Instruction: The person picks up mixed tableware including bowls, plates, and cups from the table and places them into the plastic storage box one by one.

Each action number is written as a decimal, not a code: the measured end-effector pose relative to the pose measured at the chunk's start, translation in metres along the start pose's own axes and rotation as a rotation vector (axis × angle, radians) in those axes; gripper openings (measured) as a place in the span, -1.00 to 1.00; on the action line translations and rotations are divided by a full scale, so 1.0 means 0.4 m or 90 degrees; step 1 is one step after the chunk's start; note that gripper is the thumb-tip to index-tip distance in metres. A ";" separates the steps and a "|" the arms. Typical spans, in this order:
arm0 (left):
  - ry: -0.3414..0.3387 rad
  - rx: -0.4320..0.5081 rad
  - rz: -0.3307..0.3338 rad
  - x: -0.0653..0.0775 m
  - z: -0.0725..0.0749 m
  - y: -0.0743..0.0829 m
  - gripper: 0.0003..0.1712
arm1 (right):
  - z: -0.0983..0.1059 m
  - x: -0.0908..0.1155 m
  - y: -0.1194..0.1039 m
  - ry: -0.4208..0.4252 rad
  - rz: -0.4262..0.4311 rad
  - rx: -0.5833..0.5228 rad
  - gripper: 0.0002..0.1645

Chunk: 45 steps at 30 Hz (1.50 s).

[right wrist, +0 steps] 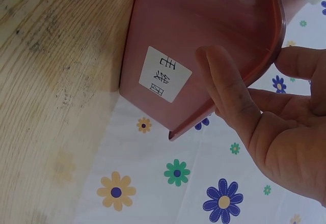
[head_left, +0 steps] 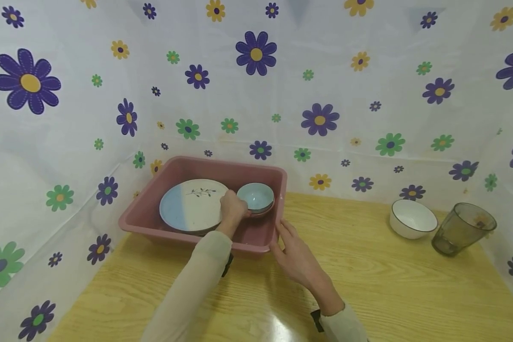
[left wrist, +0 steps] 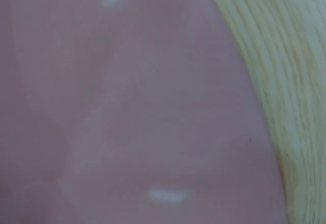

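In the head view a pink plastic basin [head_left: 256, 248] stands on the wooden table. Inside it, a large plate [head_left: 196, 206], light blue and cream with a leaf sprig, lies at the left. A light blue bowl [head_left: 255, 195] sits at the right, stacked on another bowl whose edge shows below. My left hand [head_left: 232, 209] grips the near left side of the stacked bowls, its fingertips partly hidden. My right hand [head_left: 297, 254] rests against the basin's right rim, fingers fairly straight; the right wrist view shows this hand [right wrist: 265, 117] beside the basin's labelled outer wall [right wrist: 168, 35].
A white bowl with a dark rim [head_left: 412, 219] and a tilted grey glass [head_left: 463, 230] stand on the table [head_left: 359, 285] at the right. A flower-patterned white sheet [head_left: 222, 99] hangs behind and at both sides. Basin plastic [left wrist: 153, 107] fills most of the left wrist view.
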<state>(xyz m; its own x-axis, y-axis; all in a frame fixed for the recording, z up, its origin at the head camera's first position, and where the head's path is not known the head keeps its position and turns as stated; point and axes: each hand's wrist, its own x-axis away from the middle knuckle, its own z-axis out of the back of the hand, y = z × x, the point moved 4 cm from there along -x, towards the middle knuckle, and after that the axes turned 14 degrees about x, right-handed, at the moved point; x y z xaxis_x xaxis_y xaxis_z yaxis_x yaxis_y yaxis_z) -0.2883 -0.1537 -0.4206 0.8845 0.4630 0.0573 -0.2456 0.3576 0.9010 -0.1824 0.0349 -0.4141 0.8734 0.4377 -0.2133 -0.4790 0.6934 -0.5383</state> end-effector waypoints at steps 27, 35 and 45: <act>-0.037 -0.067 0.012 -0.011 -0.003 -0.003 -0.67 | -0.003 -0.001 0.005 -0.007 -0.007 0.003 -0.32; -0.128 -0.032 -0.014 0.008 0.003 0.010 -0.34 | -0.003 -0.001 0.008 -0.005 -0.010 0.002 -0.33; -0.178 -0.037 -0.018 0.021 0.011 0.027 -0.18 | 0.002 0.001 0.011 -0.004 -0.002 -0.003 -0.33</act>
<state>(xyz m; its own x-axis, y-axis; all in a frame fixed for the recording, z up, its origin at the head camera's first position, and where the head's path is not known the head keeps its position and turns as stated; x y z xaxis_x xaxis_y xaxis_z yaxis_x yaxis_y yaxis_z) -0.2817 -0.1494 -0.4085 0.9643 0.2136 0.1565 -0.2347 0.4161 0.8785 -0.1843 0.0384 -0.4160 0.8743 0.4391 -0.2070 -0.4761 0.6921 -0.5425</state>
